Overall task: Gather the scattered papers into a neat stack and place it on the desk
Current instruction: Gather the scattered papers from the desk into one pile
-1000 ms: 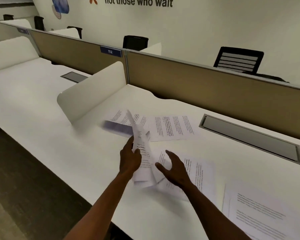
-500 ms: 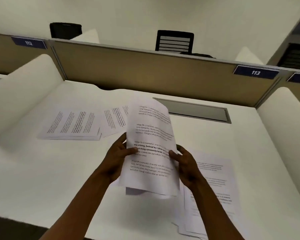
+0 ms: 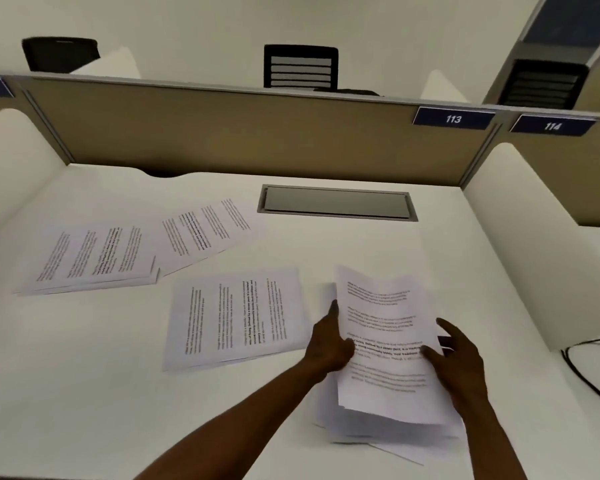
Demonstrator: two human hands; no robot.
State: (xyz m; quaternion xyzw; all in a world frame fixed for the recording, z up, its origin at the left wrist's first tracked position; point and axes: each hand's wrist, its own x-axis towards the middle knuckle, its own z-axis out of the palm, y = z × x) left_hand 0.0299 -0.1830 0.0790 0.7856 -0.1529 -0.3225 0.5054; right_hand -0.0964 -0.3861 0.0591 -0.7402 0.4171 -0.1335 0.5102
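Observation:
I hold a bundle of printed papers (image 3: 385, 344) between both hands, low over more sheets (image 3: 395, 434) lying on the white desk (image 3: 84, 393) at the front right. My left hand (image 3: 328, 341) grips the bundle's left edge. My right hand (image 3: 456, 358) has its thumb on the right edge, with the fingers spread. A separate sheet (image 3: 236, 317) lies flat just left of my left hand. Two more groups of papers lie farther left: a small pile (image 3: 94, 258) and an angled sheet (image 3: 205, 230).
A grey cable hatch (image 3: 336, 202) is set in the desk at the back. White side dividers (image 3: 520, 237) and a tan back partition (image 3: 257, 133) fence the desk. A black cable (image 3: 586, 375) runs on the neighbouring desk at right. Black chairs stand behind the partition.
The bundle has come down and to the right, from in front of me to just over the sheets at the front right. My view has swung right.

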